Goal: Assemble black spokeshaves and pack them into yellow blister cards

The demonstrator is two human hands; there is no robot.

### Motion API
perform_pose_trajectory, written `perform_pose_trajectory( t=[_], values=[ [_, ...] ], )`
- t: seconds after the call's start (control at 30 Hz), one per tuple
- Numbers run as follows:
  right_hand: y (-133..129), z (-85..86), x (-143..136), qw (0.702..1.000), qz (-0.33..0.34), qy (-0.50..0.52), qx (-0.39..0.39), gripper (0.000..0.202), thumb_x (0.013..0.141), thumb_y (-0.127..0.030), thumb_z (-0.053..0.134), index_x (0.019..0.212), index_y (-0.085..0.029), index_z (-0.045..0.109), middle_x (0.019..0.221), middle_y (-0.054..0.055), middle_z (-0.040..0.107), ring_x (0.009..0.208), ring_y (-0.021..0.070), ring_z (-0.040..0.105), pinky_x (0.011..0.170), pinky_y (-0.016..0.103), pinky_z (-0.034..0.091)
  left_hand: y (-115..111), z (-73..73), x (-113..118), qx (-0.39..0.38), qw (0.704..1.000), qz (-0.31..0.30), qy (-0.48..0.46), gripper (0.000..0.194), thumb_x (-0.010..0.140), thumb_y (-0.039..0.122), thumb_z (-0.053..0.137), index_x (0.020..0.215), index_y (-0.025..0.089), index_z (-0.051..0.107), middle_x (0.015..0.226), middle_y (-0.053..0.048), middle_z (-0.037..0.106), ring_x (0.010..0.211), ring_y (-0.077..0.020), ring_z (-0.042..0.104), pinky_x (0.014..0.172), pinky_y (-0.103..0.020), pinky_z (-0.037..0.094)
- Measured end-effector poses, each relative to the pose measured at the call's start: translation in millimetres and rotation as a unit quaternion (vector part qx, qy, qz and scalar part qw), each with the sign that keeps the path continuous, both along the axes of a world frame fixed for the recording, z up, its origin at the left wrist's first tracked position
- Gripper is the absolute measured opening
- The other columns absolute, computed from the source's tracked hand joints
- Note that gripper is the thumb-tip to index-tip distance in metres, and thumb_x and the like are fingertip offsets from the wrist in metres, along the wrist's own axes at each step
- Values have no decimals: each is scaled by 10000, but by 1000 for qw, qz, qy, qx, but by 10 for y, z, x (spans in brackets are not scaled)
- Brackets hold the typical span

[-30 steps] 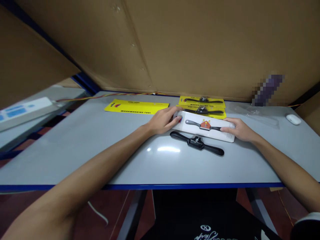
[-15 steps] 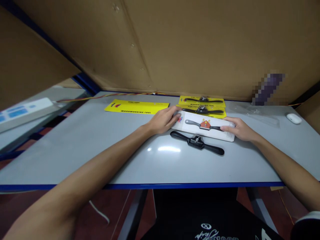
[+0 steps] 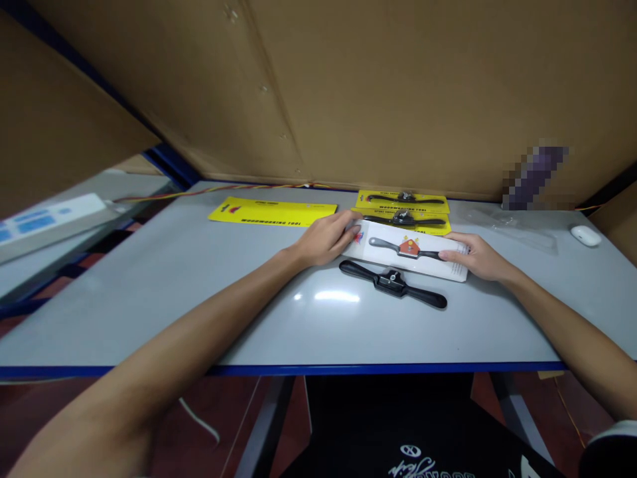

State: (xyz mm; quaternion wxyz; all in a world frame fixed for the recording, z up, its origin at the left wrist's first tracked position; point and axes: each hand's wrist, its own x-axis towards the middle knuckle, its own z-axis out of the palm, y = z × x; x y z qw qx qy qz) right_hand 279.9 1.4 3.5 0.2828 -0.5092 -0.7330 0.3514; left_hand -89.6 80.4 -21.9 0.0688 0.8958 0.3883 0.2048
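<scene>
A white printed card (image 3: 388, 255) with a picture of a two-handled tool is held between my hands. My left hand (image 3: 326, 238) grips its left end, thumb on top. At the right end, my right hand (image 3: 475, 257) pinches the card with the thumb over its face. Just in front of the card, a black two-handled tool (image 3: 393, 283) lies on the grey table (image 3: 249, 318). Behind it are two yellow cards, each with a black tool: a nearer one (image 3: 432, 224) and a farther one (image 3: 432, 200).
A yellow card (image 3: 279, 212) lies flat at the back left. Clear plastic packaging (image 3: 527, 232) and a white mouse (image 3: 585, 236) are on the right. A white power strip (image 3: 54, 222) sits at the far left. Brown panels (image 3: 373, 93) stand behind the table.
</scene>
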Motion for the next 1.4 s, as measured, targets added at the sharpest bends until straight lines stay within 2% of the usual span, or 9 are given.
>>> perform_pose_trajectory(
  t=[0.63, 0.87, 0.93, 1.0, 1.17, 1.27, 1.4],
  values=[
    [-1, 3, 7, 1000, 11, 3, 3, 441, 884, -561, 749, 1140, -207, 811, 1194, 92, 811, 1097, 326, 738, 988, 481, 576, 23, -33, 7, 19, 1000, -7, -1, 468, 1079, 446, 291, 1296, 148, 579, 1168, -163, 731, 1015, -298, 698, 896, -414, 551],
    [-10, -11, 8, 1000, 12, -14, 19, 421, 917, -513, 739, 1212, -222, 804, 1267, 90, 802, 1145, 327, 740, 1025, 509, 578, 26, -50, -5, 40, 999, -10, -9, 425, 1081, 439, 317, 1273, 172, 586, 1150, -140, 731, 980, -273, 690, 868, -388, 541],
    [-30, -27, -5, 998, 11, -27, 49, 400, 937, -491, 729, 1221, -219, 800, 1258, 85, 807, 1140, 323, 747, 1019, 501, 584, 30, -63, -14, 55, 998, -5, -16, 401, 1080, 429, 324, 1238, 176, 593, 1109, -135, 730, 940, -270, 681, 842, -390, 535],
    [-51, -59, -12, 992, 8, -48, 113, 366, 957, -454, 717, 1229, -222, 798, 1258, 87, 807, 1139, 319, 751, 1021, 492, 586, 41, -83, -26, 73, 997, 0, -30, 373, 1077, 419, 333, 1189, 180, 597, 1049, -129, 724, 898, -268, 667, 811, -392, 526],
    [-56, -146, 35, 946, 27, -116, 303, 290, 1034, -365, 625, 1231, -259, 809, 1102, 94, 790, 946, 266, 753, 870, 432, 620, 68, -125, -55, 137, 986, -20, -94, 345, 1079, 440, 340, 1000, 213, 587, 899, -105, 678, 824, -258, 625, 773, -395, 506],
    [-32, -167, 93, 932, 54, -141, 330, 336, 1071, -289, 550, 1317, -293, 778, 1108, 91, 748, 948, 235, 734, 851, 408, 622, 80, -125, -65, 175, 976, -47, -119, 395, 1095, 465, 310, 942, 223, 583, 860, -98, 663, 789, -249, 605, 753, -394, 493],
    [0, -193, 147, 932, 94, -165, 308, 413, 1050, -193, 528, 1380, -315, 744, 1329, 108, 692, 1158, 251, 706, 982, 453, 609, 125, -114, -108, 199, 971, -35, -126, 439, 1104, 476, 285, 940, 227, 607, 855, -96, 669, 791, -256, 600, 750, -407, 484]
  ],
)
